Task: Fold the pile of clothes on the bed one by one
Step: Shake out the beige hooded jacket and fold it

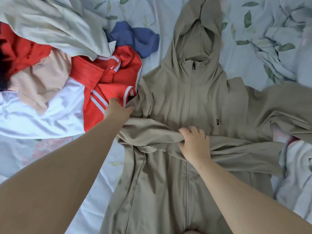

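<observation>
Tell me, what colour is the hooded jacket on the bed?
The hooded jacket is plain beige, with a small black logo patch; the head view shows it.

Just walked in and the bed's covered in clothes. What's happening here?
A person is folding a beige hooded jacket, spread out flat and zipped up on the bed. The right hand grips one sleeve pulled across the chest, while the left hand pinches the cloth at the shoulder. The other sleeve lies out sideways. A pile of unfolded clothes waits beside it.

left hand (118, 110), right hand (194, 144) on beige jacket (175, 102)
</observation>
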The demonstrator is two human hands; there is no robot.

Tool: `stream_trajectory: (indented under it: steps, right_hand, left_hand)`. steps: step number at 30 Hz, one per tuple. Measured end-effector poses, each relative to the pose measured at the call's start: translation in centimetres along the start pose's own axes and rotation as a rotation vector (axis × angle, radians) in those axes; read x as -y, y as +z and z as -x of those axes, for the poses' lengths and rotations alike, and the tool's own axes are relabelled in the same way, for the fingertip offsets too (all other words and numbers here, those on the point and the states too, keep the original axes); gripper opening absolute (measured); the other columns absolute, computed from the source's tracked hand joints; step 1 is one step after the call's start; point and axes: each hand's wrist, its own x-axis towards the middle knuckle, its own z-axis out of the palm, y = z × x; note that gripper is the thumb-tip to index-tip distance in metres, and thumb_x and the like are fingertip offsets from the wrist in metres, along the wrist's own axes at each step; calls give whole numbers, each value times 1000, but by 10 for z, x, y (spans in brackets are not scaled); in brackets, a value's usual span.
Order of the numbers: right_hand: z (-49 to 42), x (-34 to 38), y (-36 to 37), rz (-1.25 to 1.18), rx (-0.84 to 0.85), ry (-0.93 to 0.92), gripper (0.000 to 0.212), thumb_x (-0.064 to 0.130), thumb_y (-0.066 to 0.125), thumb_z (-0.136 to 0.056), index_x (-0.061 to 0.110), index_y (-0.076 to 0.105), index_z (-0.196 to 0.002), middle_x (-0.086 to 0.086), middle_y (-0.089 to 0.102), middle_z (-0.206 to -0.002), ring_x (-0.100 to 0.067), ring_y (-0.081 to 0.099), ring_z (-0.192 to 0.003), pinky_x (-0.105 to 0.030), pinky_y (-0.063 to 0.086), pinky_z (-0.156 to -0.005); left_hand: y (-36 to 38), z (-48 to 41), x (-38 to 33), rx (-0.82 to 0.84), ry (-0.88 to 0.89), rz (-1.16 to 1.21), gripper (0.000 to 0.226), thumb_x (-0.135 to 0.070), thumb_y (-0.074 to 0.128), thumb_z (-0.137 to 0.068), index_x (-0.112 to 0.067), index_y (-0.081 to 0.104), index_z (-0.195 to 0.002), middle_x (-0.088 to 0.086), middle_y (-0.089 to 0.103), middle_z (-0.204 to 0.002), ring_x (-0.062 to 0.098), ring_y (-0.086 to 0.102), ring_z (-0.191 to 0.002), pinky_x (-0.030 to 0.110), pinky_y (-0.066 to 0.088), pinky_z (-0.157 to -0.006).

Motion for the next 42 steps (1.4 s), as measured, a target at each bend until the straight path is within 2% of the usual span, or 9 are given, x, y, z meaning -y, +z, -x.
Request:
stream_trajectory:
  steps: [5, 9, 13, 19, 23, 27, 31, 34, 42]
  right_hand:
    - [-11, -12, -26, -538, -275, 216, 20, 11, 48, -94, 6, 59, -109, -18, 66, -95, -37, 58, -96, -36, 35, -77]
    - [-20, -34, -52, -615, -345, 473, 22, 14, 38, -98, 4, 51, -112, -19, 60, -102, -38, 54, -102, -38, 35, -79]
    - [-24, -35, -54, -264, -139, 456, 52, 19, 47, -93, 23, 31, -143, -11, 38, -143, -34, 34, -129, -47, 27, -103]
    - [-32, -25, -35, -300, -142, 376, 60, 21, 55, -86, 27, 32, -142, -2, 33, -146, -31, 33, -128, -44, 27, -104]
    - [-36, -44, -21, -411, -193, 355, 46, 13, 55, -88, 17, 48, -133, -18, 53, -116, -38, 52, -107, -39, 41, -88]
    - [-28, -51, -36, -495, -614, 141, 17, -7, 54, -83, 2, 66, -89, -9, 50, -76, -24, 49, -69, -21, 28, -62]
    - [-16, -64, -30, -511, -232, 270, 28, 19, 60, -88, 13, 56, -114, -4, 54, -95, -21, 54, -88, -33, 43, -78]
    - [-8, -71, -21, -569, -55, 298, 40, 36, 59, -89, 15, 53, -121, -2, 53, -94, -20, 54, -91, -35, 42, -79]
    - [16, -93, -13, -312, -118, 345, 35, 11, 48, -92, 23, 58, -124, -8, 54, -122, -31, 48, -111, -43, 35, -93]
  left_hand:
    - [-25, -10, -21, -339, 129, 303, 17, -20, 53, -91, -13, 65, -100, 5, 63, -98, 23, 57, -93, 29, 44, -83]
    - [-24, -15, -39, -214, 179, 734, 9, -12, 51, -91, -21, 52, -94, -5, 55, -90, 10, 54, -79, 40, 49, -90]
    - [4, -5, -37, -117, 207, 376, 40, -22, 52, -93, -12, 43, -131, 6, 46, -128, 20, 48, -114, 27, 36, -94]
    - [35, 17, 0, 40, 56, 181, 58, -37, 64, -85, -10, 41, -131, 9, 49, -125, 29, 50, -112, 41, 43, -97]
    - [34, 12, -9, 104, 91, 302, 12, -23, 60, -90, -12, 58, -92, 2, 55, -84, 24, 52, -85, 31, 41, -74]
    - [8, -13, -12, -250, -130, 606, 29, -34, 51, -93, -8, 63, -89, 16, 63, -96, 32, 59, -93, 37, 49, -83]
    - [12, -2, -8, -327, -185, 319, 41, -29, 57, -89, -12, 48, -125, 16, 45, -131, 34, 45, -120, 39, 36, -100]
    - [24, 22, -24, -415, 250, -175, 49, -25, 63, -84, -17, 49, -130, 16, 44, -129, 35, 40, -120, 42, 30, -99]
    - [72, 33, -30, 377, 689, -525, 57, -35, 57, -89, -37, 33, -141, 2, 46, -119, 22, 46, -115, 39, 44, -94]
